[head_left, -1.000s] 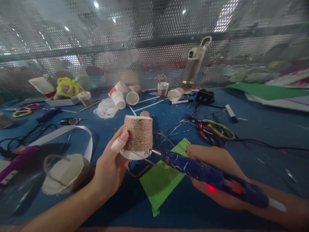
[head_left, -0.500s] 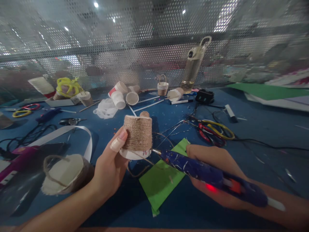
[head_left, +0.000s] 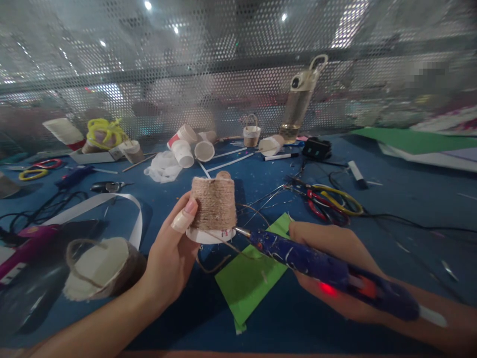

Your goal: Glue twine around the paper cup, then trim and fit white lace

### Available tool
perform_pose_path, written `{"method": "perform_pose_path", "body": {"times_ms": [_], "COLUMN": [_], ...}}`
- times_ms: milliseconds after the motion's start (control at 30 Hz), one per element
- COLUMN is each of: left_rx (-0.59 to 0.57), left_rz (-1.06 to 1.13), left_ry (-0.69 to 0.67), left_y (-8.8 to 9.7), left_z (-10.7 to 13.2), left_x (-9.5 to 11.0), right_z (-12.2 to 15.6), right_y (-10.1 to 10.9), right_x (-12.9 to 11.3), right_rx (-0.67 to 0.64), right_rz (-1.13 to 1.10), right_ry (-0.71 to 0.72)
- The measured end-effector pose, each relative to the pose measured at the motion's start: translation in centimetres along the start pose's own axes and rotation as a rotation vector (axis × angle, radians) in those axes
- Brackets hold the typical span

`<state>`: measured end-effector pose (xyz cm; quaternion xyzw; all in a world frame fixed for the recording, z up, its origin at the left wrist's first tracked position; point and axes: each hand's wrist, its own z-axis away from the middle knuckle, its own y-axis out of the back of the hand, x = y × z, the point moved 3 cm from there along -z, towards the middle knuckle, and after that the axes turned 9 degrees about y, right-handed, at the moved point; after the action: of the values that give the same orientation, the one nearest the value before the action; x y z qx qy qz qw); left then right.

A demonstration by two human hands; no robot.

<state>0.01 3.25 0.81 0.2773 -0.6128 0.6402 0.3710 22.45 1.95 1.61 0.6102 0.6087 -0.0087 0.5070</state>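
Observation:
My left hand (head_left: 173,253) grips a paper cup (head_left: 213,204) wound with brown twine, held upside down above the table. The cup's white rim shows bare below the twine, and a loose tail of twine (head_left: 212,268) hangs beneath it. A bandage or tape wraps my left thumb. My right hand (head_left: 335,258) is closed around a dark blue hot glue gun (head_left: 301,256) with a red light glowing under it. Its metal nozzle meets or nearly meets the lower right edge of the twine. Green paper (head_left: 253,278) lies beneath.
A small basket (head_left: 100,271) sits at the left beside a purple tool (head_left: 26,248). Scissors (head_left: 331,204) and cables lie right. Farther back are paper cups (head_left: 182,151), a water bottle (head_left: 296,109) and yellow cord (head_left: 105,133), before a perforated metal screen (head_left: 223,74).
The cup has tilted slightly, its lower rim rising a little. The glue gun has shifted slightly right, with its nozzle still by the twine's lower edge.

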Motion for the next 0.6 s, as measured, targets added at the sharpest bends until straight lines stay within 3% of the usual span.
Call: {"method": "perform_pose_path", "body": {"times_ms": [233,400,600], "left_rx": [0.027,0.037,0.023], "left_rz": [-0.033,-0.027,-0.038], "left_ry": [-0.050,-0.069,-0.057], "left_y": [0.33,0.38,0.30], "left_z": [0.11,-0.19,-0.30], "left_x": [0.05,0.18,0.20], "right_z": [-0.09,0.08,0.39], "right_y": [0.17,0.26,0.55], "right_x": [0.35,0.25,-0.48], "right_rx": [0.010,0.018,0.349], "right_rz": [0.090,0.121,0.167], "right_ry": [0.093,0.019,0.079]}}
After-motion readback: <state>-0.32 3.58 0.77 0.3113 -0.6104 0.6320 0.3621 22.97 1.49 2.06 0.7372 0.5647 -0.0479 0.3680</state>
